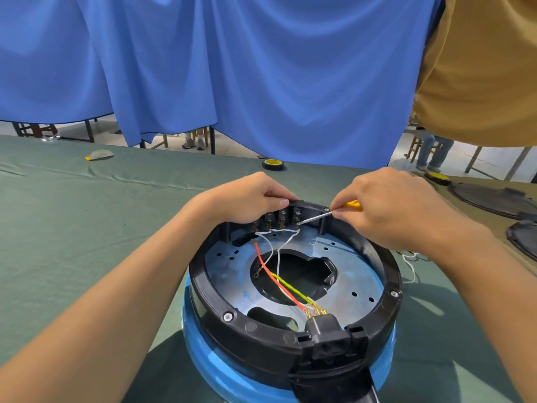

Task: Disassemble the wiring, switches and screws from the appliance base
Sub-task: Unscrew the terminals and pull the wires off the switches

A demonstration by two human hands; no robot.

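left hand (250,200) gripping appliance base (389,274) rim by switches (276,219); right hand (386,207) pinching screwdriver (315,218), tip at terminals

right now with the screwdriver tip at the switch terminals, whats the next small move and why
Probably pry the rightmost connector off its terminal: the screwdriver tip in the right hand sits there, the white wires are attached, and the left hand grips the base rim.

Place: we read it as a workshop.
Signs: we see a cloth-covered worktable (87,205), tape roll (273,164), blue curtain (232,68), stools (37,130) beyond.
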